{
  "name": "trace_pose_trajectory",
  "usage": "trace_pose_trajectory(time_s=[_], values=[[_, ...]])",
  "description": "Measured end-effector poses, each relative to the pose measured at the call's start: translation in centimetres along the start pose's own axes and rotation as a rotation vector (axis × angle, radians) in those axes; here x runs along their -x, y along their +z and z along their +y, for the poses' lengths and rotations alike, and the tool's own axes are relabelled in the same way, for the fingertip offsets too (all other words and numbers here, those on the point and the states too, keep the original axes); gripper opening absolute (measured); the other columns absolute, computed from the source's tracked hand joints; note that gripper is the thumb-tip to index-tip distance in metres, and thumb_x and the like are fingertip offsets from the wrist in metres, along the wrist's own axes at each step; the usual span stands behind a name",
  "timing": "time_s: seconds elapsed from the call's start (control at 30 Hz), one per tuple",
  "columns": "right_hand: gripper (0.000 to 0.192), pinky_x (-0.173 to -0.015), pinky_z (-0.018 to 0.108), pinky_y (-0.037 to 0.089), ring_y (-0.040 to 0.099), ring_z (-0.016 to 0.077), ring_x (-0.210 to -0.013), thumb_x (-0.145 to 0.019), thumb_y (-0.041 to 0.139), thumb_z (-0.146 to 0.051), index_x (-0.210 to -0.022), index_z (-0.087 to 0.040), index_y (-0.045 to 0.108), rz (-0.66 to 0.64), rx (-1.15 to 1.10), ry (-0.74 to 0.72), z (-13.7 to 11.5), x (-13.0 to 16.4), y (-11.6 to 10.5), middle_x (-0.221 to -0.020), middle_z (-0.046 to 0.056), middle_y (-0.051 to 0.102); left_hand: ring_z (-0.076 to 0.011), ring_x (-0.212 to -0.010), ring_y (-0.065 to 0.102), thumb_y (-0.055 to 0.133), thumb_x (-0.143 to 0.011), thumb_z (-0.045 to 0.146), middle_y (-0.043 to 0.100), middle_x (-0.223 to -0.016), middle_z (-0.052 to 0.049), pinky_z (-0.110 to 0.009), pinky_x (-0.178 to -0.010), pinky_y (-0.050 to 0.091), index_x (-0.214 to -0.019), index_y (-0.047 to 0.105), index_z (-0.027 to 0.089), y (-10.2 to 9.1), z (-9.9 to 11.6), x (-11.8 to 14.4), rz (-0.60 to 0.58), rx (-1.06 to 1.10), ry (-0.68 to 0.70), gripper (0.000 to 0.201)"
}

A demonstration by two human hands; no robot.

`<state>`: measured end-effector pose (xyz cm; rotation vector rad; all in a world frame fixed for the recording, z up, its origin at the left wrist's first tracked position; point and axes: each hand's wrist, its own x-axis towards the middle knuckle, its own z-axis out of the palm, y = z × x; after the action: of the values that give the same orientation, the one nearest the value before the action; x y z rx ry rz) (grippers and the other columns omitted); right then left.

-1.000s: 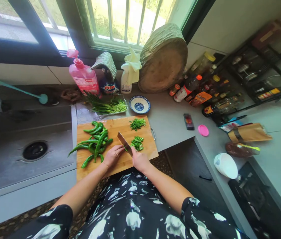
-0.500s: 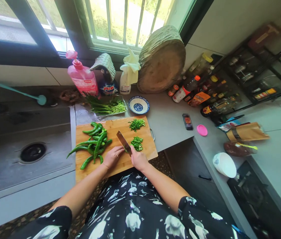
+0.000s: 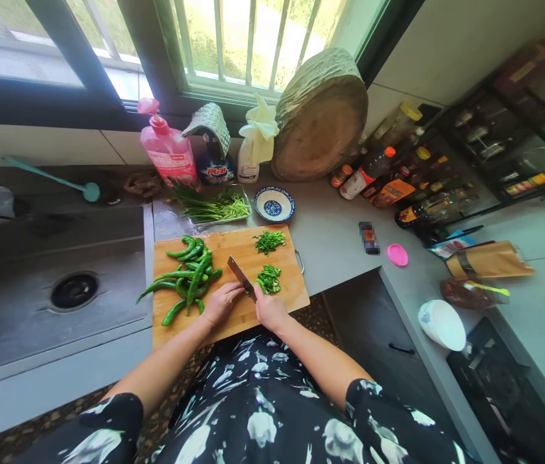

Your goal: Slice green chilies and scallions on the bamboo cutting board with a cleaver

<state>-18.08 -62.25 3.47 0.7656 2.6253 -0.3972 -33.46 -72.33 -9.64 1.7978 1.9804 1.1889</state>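
Observation:
My right hand (image 3: pixel 271 309) is wrapped round the handle of a kitchen knife (image 3: pixel 240 276), whose broad blade points up and to the left over the wooden cutting board (image 3: pixel 234 241). Beside the blade, my left hand (image 3: pixel 223 303) has its fingers curled down on a green chili pepper, mostly hidden under the fingertips. To the left of that hand lies a heap of whole green chili peppers (image 3: pixel 198 277). Right of the knife sits a small pile of sliced green pepper (image 3: pixel 268 279), with a pile of chopped greens (image 3: pixel 269 241) farther back.
Behind the board are a tray of long green stalks (image 3: pixel 219 209) and a blue-and-white dish (image 3: pixel 274 205). A sink (image 3: pixel 21 270) borders the board's left side. Pink soap bottle (image 3: pixel 169 151), round wooden block (image 3: pixel 323 122) and sauce bottles (image 3: pixel 362 177) line the wall. A white bowl (image 3: pixel 441 324) stands right.
The whole view has shifted slightly, so the scene appears a little farther right. Both hands and the knife keep nearly the same place on the board.

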Motion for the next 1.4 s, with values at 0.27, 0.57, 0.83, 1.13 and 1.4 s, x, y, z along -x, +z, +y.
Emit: trace_pose_trajectory(time_s=[0.27,0.57,0.83,1.13,1.4], values=[[0.054,-0.069,0.03,0.049,0.066,0.0217,-0.076,-0.088,0.037,-0.022,-0.139,-0.013,0.021,-0.021,0.011,0.076,0.4,1.0,0.3,-0.083,0.012,0.068,-0.0172,-0.102,0.056,0.037,-0.09,0.027,0.061,-0.11,-0.006,-0.033,-0.086,0.049,-0.099,0.065,0.021,-0.4,0.4,-0.3,-0.064,-0.021,-0.042,0.03],[0.056,-0.068,0.03,0.049,0.065,0.0224,-0.078,-0.089,0.035,-0.024,-0.14,-0.012,0.016,-0.002,-0.001,0.115,0.2,0.1,-0.1,-0.085,0.012,0.067,-0.016,-0.098,0.058,0.035,-0.092,0.032,0.063,-0.105,-0.006,-0.032,-0.085,0.051,-0.099,0.063,0.02,-0.9,1.1,-0.7,-0.056,-0.079,0.01,0.032],[0.056,-0.069,0.03,0.049,0.065,0.0215,-0.075,-0.088,0.035,-0.024,-0.141,-0.012,0.018,0.03,0.026,0.064,0.4,1.0,-0.4,-0.085,0.012,0.068,-0.0164,-0.097,0.058,0.032,-0.092,0.031,0.063,-0.102,-0.008,-0.032,-0.085,0.051,-0.095,0.064,0.017,-1.1,1.5,-0.7,-0.04,-0.079,0.041,0.036],[0.054,-0.066,0.028,0.05,0.065,0.0209,-0.073,-0.087,0.037,-0.024,-0.138,-0.013,0.025,0.068,0.027,0.028,0.5,0.9,-0.7,-0.083,0.01,0.068,-0.0171,-0.1,0.056,0.031,-0.092,0.029,0.062,-0.107,-0.007,-0.033,-0.087,0.05,-0.102,0.064,0.019,-0.6,1.3,-0.9,-0.068,-0.108,0.029,0.035],[0.051,-0.066,0.029,0.049,0.065,0.0212,-0.071,-0.087,0.036,-0.024,-0.137,-0.014,0.028,0.083,0.0,-0.002,1.6,0.9,0.1,-0.082,0.009,0.068,-0.0172,-0.102,0.056,0.032,-0.092,0.026,0.062,-0.108,-0.008,-0.034,-0.089,0.049,-0.103,0.063,0.018,-0.2,0.7,-1.0,-0.084,-0.117,0.06,0.034]])
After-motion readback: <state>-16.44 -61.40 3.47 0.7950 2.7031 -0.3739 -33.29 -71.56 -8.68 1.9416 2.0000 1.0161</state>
